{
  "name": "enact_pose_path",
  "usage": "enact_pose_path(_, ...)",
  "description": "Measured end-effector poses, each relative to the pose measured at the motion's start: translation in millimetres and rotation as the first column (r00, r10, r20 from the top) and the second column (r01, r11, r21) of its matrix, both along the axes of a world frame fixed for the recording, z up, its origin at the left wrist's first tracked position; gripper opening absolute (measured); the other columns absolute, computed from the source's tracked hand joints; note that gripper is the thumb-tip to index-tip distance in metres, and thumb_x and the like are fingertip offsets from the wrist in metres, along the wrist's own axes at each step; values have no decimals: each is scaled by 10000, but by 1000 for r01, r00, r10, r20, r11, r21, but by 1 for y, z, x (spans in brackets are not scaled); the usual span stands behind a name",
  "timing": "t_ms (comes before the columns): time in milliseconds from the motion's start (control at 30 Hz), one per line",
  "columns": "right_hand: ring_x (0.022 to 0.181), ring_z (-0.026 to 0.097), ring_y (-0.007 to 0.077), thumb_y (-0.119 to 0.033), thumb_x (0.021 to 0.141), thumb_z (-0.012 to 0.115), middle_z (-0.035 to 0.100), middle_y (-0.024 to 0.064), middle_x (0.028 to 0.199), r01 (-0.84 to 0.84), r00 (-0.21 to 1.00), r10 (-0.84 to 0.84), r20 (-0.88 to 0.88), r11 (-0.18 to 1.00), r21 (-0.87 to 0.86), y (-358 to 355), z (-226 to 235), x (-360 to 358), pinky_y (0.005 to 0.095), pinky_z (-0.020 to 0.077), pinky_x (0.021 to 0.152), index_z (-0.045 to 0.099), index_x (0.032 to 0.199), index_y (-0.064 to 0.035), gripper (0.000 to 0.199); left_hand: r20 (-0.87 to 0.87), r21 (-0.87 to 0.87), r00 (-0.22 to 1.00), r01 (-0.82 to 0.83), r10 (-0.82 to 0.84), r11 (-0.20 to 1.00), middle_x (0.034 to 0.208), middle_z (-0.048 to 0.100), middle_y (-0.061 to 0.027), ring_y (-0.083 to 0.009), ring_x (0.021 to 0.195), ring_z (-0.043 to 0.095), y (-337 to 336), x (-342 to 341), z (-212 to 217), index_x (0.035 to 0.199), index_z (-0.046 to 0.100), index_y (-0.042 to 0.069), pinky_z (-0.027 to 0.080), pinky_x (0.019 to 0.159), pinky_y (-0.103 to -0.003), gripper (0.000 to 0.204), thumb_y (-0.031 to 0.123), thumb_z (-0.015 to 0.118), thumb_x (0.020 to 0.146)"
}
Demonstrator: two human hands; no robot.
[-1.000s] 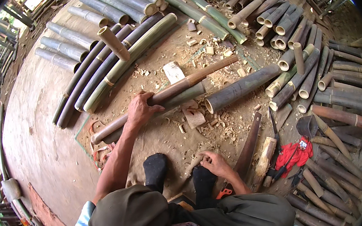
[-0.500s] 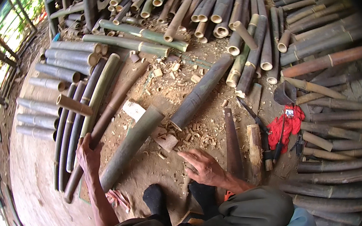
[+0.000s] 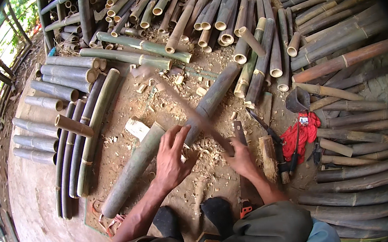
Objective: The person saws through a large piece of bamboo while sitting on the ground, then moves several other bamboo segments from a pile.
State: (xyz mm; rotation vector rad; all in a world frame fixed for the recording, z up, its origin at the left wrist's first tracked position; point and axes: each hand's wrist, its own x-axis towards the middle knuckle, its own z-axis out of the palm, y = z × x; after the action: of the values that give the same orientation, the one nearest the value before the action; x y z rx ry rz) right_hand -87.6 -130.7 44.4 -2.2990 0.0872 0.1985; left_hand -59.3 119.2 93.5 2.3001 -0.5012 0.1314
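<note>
My right hand [image 3: 241,157] is closed round the near end of a slim brown bamboo pole [image 3: 180,101], which slants up and away to the left, blurred by motion. Its far end is smeared. Fingers apart, my left hand [image 3: 172,157] hovers with nothing in it, left of the pole, beside the upper end of a thick grey-green bamboo tube [image 3: 130,173]. That tube lies slantwise over a pale wooden block [image 3: 137,129]. Behind the pole, a dark bamboo tube [image 3: 221,87] rests on the chip-strewn ground.
A saw [image 3: 244,182] lies under my right forearm. Right of it are an upright bamboo stump [image 3: 268,153], a dark blade [image 3: 257,118] and a red cloth [image 3: 300,130]. Long bamboo lengths [image 3: 97,132] lie left, with cut tubes [image 3: 71,74] behind them and stacks [image 3: 358,174] at right.
The slim brown pole has gone from my left hand to my right and swung across the middle. My left hand has moved right, off the pole. The view has shifted slightly.
</note>
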Motion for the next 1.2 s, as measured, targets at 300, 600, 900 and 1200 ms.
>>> enact_pose_path(300,956,618,372,-217,838,737,609,218,1005,572,803,-549,234,820,-39,-83,-50,-7,461,470,853,492,1224,34,522,-290,468,947,13,140,883,1332,468,-305,-411,1202,535,-67,80,-124,1480,235,-42,453,1024,-476,951,226,803,765)
enact_pose_path(600,997,603,322,-174,835,741,600,206,1114,495,868,-485,108,864,-92,-107,-69,-22,411,471,896,476,1340,47,611,-790,-522,522,-300,-321,798,1158,666,-252,-345,1055,656,-50,62,-97,1309,516,-137,533,942,-442,950,430,830,615)
enact_pose_path(900,1264,499,302,-314,889,684,511,183,1382,161,985,-175,14,934,319,-51,-20,-13,461,403,1052,366,1502,-46,740,-585,-765,662,-259,-468,589,1317,599,-170,-248,1225,557,-15,-24,-51,1463,415,-37,417,1095,-394,920,204,838,682)
enact_pose_path(1200,1004,603,174,-345,769,783,642,82,1097,274,942,31,-335,508,817,37,-9,-14,334,487,920,590,1251,-12,617,-733,-276,553,290,-396,916,1110,706,-212,-282,1034,688,7,-31,-26,1305,598,-12,534,940,-402,678,405,820,818)
